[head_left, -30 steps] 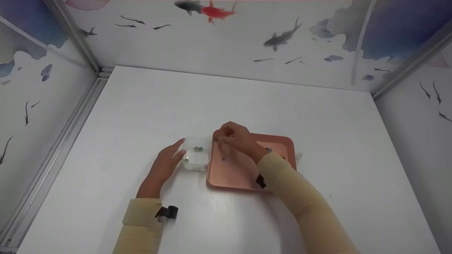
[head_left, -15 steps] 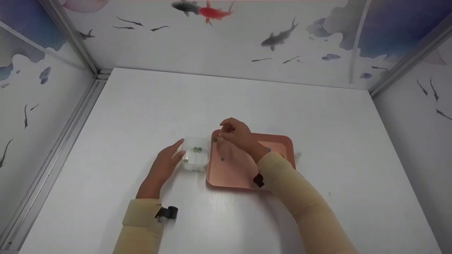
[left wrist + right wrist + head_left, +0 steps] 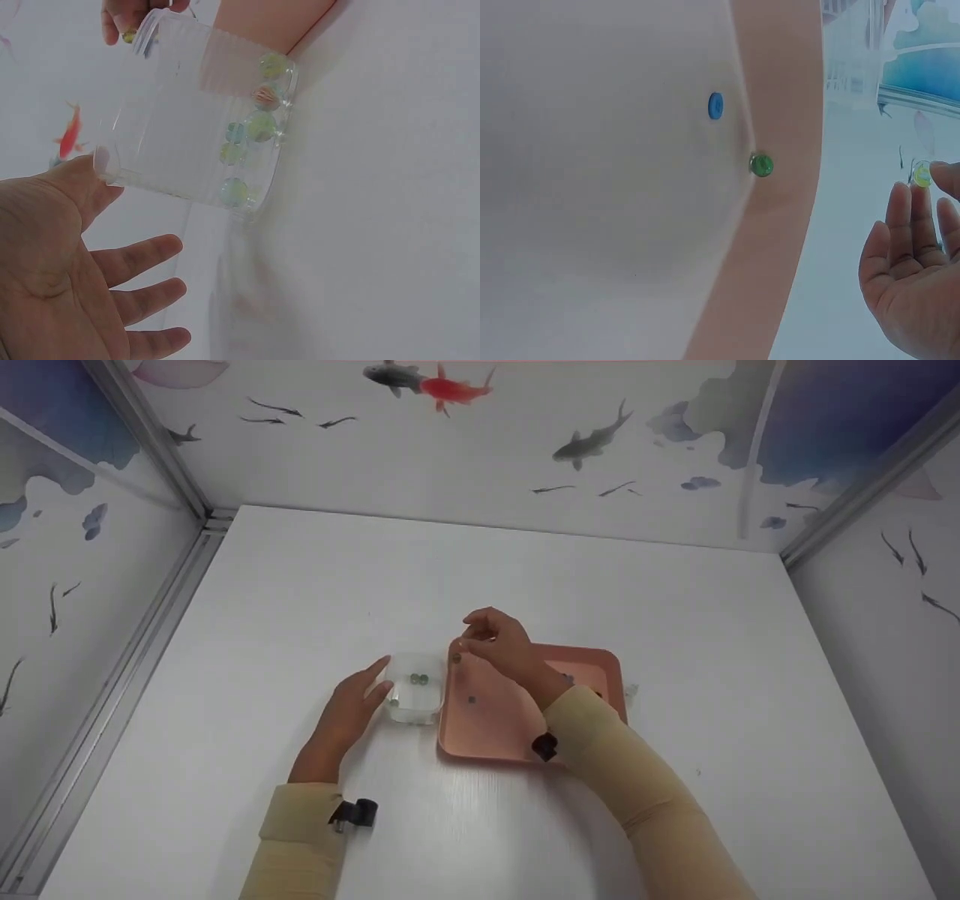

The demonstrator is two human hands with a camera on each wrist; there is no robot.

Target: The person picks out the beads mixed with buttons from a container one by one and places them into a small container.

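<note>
My left hand [image 3: 349, 709] touches the left side of a clear plastic box [image 3: 172, 112] with its thumb and a finger. The other fingers are stretched out straight in the left wrist view. Several glassy marbles [image 3: 261, 126], greenish, yellow and red-streaked, lie on the box's bottom. Over the far left corner of a pink tray [image 3: 499, 735], my right hand [image 3: 504, 649] pinches a yellow marble [image 3: 922, 174] between thumb and fingers. Below it, a green marble [image 3: 762, 165] sits against the tray wall, and a small blue disc [image 3: 715, 106] lies on the tray floor.
The box stands on the white table [image 3: 360, 577] close to the tray's left edge. More small things [image 3: 568, 679] lie in the tray's right part, partly behind my right wrist. A small pale item [image 3: 632, 690] lies just right of the tray. Panels with painted fish enclose the table.
My right hand has risen slightly away from the tray's far left corner, baring more of the green marble there. The left hand and box have stayed in place.
</note>
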